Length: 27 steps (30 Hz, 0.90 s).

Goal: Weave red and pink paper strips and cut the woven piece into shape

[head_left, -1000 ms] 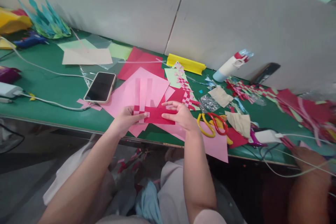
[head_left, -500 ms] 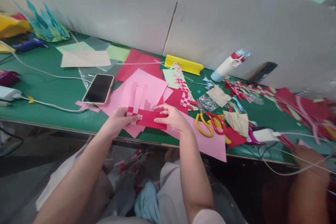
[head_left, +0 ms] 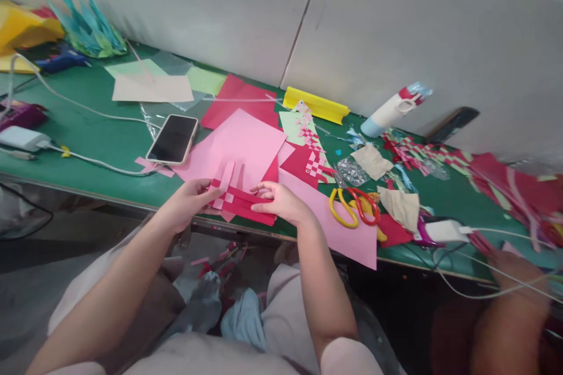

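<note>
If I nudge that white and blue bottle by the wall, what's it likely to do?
The bottle would probably tip before sliding far, being tall and narrow. Once down, its rounded body might roll. How full it is doesn't show.

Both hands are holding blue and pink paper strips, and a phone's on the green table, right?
Not quite: the paper strips are red and pink, not blue, as the head view shows. The left hand and right hand both hold them; the phone is on the green table.

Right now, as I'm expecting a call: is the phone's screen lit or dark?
Dark: the phone lies face up, and its screen shows plain black, with no visible display.
</note>
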Available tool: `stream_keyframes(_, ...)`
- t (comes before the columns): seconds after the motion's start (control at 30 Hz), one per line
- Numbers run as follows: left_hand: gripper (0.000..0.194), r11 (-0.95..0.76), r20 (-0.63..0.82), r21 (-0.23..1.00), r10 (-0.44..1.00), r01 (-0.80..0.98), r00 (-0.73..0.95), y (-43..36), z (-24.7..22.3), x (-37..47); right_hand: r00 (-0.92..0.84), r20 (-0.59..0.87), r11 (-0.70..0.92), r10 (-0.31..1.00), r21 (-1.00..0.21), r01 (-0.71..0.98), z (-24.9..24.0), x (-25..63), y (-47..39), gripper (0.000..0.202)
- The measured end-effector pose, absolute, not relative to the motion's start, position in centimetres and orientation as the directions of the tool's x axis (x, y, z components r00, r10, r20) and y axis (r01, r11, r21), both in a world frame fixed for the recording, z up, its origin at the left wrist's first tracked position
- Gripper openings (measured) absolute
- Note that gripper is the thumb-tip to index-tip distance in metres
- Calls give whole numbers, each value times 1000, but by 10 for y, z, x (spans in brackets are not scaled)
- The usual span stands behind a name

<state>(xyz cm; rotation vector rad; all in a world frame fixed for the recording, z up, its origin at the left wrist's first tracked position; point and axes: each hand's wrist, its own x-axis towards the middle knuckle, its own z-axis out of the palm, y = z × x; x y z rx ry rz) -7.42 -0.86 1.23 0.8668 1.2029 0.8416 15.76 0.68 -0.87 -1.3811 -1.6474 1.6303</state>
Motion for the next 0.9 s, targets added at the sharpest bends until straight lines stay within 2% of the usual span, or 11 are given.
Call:
stream_keyframes(0.13,22,487,-487,837,871,-251,66,-31,11,-84,-445,-300,-144,844,-925,351,-13,160,1,46)
stream_keyframes(0.27,34,580,-593,733,801,-356,84,-65,-5,-86,-419,-356,-186,835,-900,394,-4,160,-8,46)
stream_keyframes(0.4,26,624,-621,695,771,-357,140,-91,-26,-80,-379,-445,-255,812,-853,457,6,154,-18,48)
stream_keyframes(0.63,29,670,-642,665,738,-329,206,-94,-38,-66,-345,-530,-359,775,-818,449,12,146,-39,46)
stream_keyframes(0.9,24,661,-633,620,740,-423,228,-95,-43,-62,-301,-513,-371,804,-828,419,6,150,-45,47)
